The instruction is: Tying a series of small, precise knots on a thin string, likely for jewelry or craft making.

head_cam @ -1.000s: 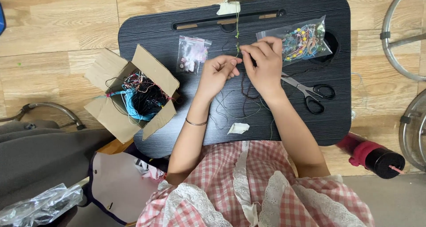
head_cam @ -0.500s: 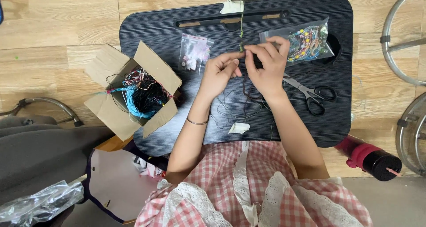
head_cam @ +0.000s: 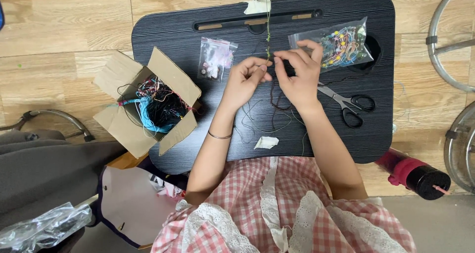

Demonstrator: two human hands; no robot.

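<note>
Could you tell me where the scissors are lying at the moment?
In the head view, the scissors lie on the black lap desk, right of the right hand, below the clear bag of beads.

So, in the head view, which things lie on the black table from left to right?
Cardboard box → small clear bag → left hand → right hand → bag of coloured beads; scissors overlap that span.

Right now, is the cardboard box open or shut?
Open: the box has its flaps folded outward, and blue and dark cords show inside it.
</note>
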